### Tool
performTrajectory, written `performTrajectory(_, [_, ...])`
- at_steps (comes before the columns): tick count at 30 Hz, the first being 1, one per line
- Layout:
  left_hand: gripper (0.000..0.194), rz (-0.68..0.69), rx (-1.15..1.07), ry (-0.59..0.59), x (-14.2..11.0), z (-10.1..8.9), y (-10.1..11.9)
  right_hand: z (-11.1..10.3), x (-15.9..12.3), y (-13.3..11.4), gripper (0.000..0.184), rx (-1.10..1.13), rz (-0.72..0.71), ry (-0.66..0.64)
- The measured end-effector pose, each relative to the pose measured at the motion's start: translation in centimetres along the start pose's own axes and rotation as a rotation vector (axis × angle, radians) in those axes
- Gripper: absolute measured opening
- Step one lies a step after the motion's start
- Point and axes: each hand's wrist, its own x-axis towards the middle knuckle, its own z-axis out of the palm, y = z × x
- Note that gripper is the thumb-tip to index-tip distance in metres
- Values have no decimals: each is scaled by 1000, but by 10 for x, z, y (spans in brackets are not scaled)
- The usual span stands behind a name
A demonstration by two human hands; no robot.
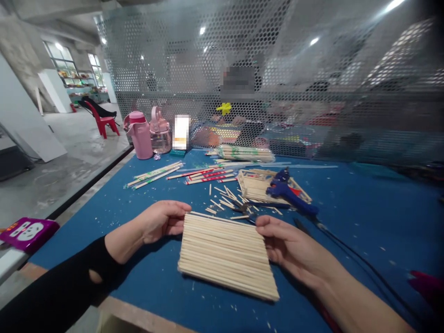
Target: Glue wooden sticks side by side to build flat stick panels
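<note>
A flat panel of pale wooden sticks (225, 254), laid side by side, is held tilted above the blue tabletop (145, 286). My left hand (166, 219) pinches its far left corner between thumb and fingers. At the far right corner, my right hand (284, 243) grips the panel's edge. Just beyond the panel lie short cut sticks (225, 199) and pliers (248, 215) with dark handles. A blue glue gun (291, 194) rests over a small wooden-stick frame (256, 187), its cable running to the right.
Wrapped chopsticks (210, 175) and a bagged bundle (244, 152) lie farther back. A pink thermos (140, 138), a clear bottle (160, 134) and a lit phone (181, 132) stand before a perforated metal screen (166, 69). A purple power strip (29, 233) sits left.
</note>
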Motion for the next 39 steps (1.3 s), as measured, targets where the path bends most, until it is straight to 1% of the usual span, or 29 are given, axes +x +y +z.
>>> performTrajectory(3, [13, 20, -4, -21, 0, -1, -1, -1, 1, 0, 15, 77, 121, 20])
performTrajectory(7, [14, 6, 15, -15, 2, -3, -3, 1, 1, -1, 14, 39, 151, 8])
performTrajectory(11, [14, -9, 45, 1, 2, -2, -4, 1, 1, -2, 13, -28, 139, -4])
performTrajectory(14, [14, 13, 65, 12, 1, -1, -3, 0, -1, -4, 13, -139, 98, 11])
performTrajectory(15, [13, 23, 73, 14, 1, 0, -4, 0, -2, -4, 12, -218, 53, 27])
performTrajectory(16, [13, 34, 80, 13, 1, 1, -4, -1, -3, -5, 11, -329, -20, 50])
performTrajectory(19, [13, 65, 95, 10, 0, 2, -5, -2, -7, -8, 9, -744, -349, 151])
performTrajectory(20, [13, 69, 101, 11, -1, 3, -5, -2, -9, -9, 10, -857, -433, 179])
performTrajectory(22, [13, 71, 113, 18, -1, 3, -6, -3, -11, -10, 15, -990, -509, 207])
performTrajectory(24, [13, 67, 122, 23, -1, 3, -6, -5, -13, -10, 17, -1061, -519, 192])
performTrajectory(27, [14, 58, 130, 32, -1, 3, -6, -8, -17, -12, 18, -1126, -526, 97])
performTrajectory(29, [14, 52, 136, 43, -1, 4, -7, -10, -19, -14, 21, -1146, -496, 29])
performTrajectory(30, [14, 50, 139, 48, -1, 4, -7, -11, -20, -14, 21, -1148, -471, 16])
performTrajectory(35, [14, 55, 144, 39, -2, 4, -7, -10, -18, -14, 25, -1088, -349, 14])
performTrajectory(39, [12, 58, 142, 39, -2, 4, -7, -5, -17, -11, 18, -1039, -333, -13])
